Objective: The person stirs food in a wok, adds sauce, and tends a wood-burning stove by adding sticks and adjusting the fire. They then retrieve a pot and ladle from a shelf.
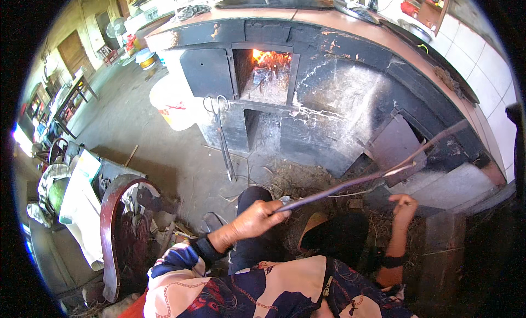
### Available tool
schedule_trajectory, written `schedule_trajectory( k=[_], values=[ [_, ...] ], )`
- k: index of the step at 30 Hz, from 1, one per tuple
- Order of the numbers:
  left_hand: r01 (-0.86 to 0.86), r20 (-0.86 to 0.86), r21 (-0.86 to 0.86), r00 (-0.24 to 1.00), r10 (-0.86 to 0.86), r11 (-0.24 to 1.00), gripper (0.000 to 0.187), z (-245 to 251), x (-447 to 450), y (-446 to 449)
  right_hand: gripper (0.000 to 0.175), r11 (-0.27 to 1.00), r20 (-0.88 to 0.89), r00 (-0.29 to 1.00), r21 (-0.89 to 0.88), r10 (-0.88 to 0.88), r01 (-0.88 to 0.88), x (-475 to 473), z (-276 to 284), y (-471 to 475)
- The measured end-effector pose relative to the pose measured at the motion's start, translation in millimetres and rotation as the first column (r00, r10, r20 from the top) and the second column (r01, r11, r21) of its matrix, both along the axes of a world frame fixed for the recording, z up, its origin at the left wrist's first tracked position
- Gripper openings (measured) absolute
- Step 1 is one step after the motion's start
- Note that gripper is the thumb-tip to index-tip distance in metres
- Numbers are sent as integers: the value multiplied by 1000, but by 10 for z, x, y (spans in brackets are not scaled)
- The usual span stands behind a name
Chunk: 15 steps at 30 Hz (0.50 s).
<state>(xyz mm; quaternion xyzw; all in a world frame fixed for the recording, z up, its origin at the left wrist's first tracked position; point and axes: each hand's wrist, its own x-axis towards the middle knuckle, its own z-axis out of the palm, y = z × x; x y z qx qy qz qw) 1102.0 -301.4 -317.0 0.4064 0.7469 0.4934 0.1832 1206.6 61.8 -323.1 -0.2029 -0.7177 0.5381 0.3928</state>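
My left hand (263, 215) grips one end of a long thin wooden stick (337, 190). The stick slants up to the right, with a pale, splintered spot partway along it. My right hand (404, 209) is below that spot, apart from the stick, with its fingers loosely spread and nothing seen in them. Ahead stands a brick stove (341, 100) with cracked walls. Flames (271, 58) burn inside its square firebox, and the metal stove door (207, 73) is swung out to the left. Long metal fire tongs (224, 141) lean upright against the stove below the door.
A white bucket (174, 102) stands left of the stove. Near my left side are a curved wooden chair arm (107, 236) and a green melon (59, 194) in a bag. Grey boards (452, 186) lie at the right. A large wok (275, 2) is set into the stove top.
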Motion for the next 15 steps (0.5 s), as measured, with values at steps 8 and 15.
schedule_trajectory(
  k=[8, 15],
  values=[
    [201, 121, -74, 974, -192, 977, 25, 22, -156, -423, 26, 654, -269, 962, 735, 43, 177, -145, 1070, -203],
    [184, 305, 34, 934, -186, 982, 33, 73, -174, -610, 16, 858, -82, 975, 494, 208, -141, -547, 968, -92]
  ],
)
